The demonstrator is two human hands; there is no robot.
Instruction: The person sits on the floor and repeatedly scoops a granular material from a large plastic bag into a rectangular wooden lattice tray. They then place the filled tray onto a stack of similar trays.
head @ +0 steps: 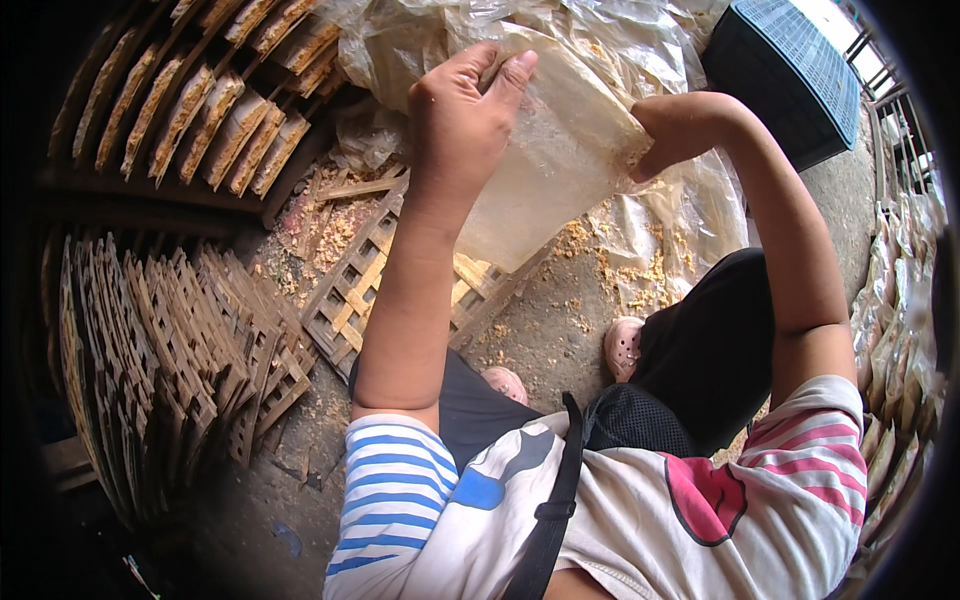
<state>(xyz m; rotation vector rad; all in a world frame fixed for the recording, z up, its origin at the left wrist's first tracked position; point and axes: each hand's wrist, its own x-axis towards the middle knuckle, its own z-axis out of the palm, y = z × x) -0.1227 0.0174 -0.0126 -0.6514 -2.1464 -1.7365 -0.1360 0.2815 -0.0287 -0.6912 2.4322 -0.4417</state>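
Note:
A translucent plastic sheet (pixel 547 172) hangs between my two hands. My left hand (pixel 472 97) grips its upper edge between thumb and fingers. At the right side, my right hand (pixel 667 135) pinches another edge; some of its fingers are hidden. Beneath the sheet lies a woven slatted wooden rack (pixel 349 307), partly covered by it and by my left forearm. A large heap of crumpled plastic film (pixel 405 37) with orange-yellow crumbs is behind and beside my hands.
Crumb-coated slabs (pixel 187 120) stand in rows at the upper left. Below them is a stack of woven wooden racks (pixel 172 337). A dark plastic crate (pixel 780 75) stands upper right. Plastic-covered pieces (pixel 900 300) line the right edge. Crumbs (pixel 574 240) litter the concrete floor.

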